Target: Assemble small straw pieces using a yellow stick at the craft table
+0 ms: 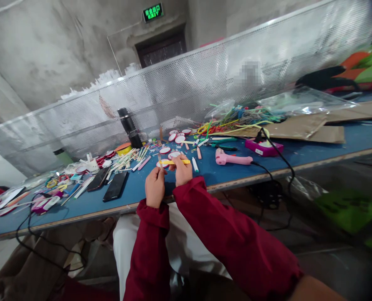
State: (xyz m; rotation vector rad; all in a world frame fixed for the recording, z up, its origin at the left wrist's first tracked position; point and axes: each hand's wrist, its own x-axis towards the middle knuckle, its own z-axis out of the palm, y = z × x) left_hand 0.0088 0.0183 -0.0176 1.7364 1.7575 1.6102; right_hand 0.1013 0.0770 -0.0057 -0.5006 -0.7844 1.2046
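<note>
Low over the table's front edge, my left hand is closed on a narrow greyish-brown strip that points up; its kind is unclear. Beside it, my right hand pinches a slim yellow stick, which crosses in front of the strip. Whether the two pieces touch, I cannot tell. Just behind my fingers lie several round white discs with red rims. A white marker with a green end lies right of my right hand.
On the blue table a pink glue gun lies to the right, its cord running to a purple power strip. Left are a black phone, a black bottle and loose sticks. Coloured pipe cleaners heap behind, near cardboard.
</note>
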